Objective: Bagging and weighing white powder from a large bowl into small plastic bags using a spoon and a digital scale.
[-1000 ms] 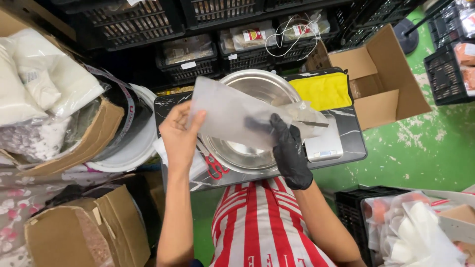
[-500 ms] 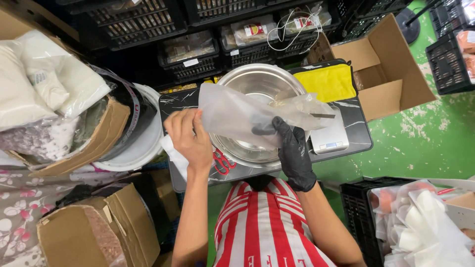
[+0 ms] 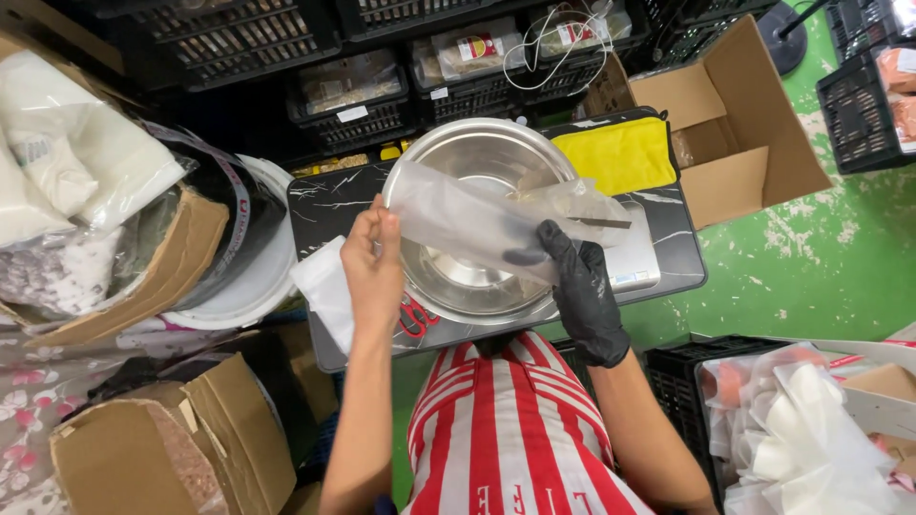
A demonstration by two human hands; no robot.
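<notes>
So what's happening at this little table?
A person in a red-and-white striped apron is holding a clear plastic bag over a large steel bowl. The bare left hand pinches one end of the bag, and the black-gloved right hand grips the other. The bowl sits on a dark marbled tabletop, with a yellow cloth beside it.

Worn green painted floor [image 3: 821, 257], dark marbled table [image 3: 329, 205], black crates [image 3: 239, 38] behind, possibly shelved, open cardboard boxes [image 3: 735, 143]
</notes>
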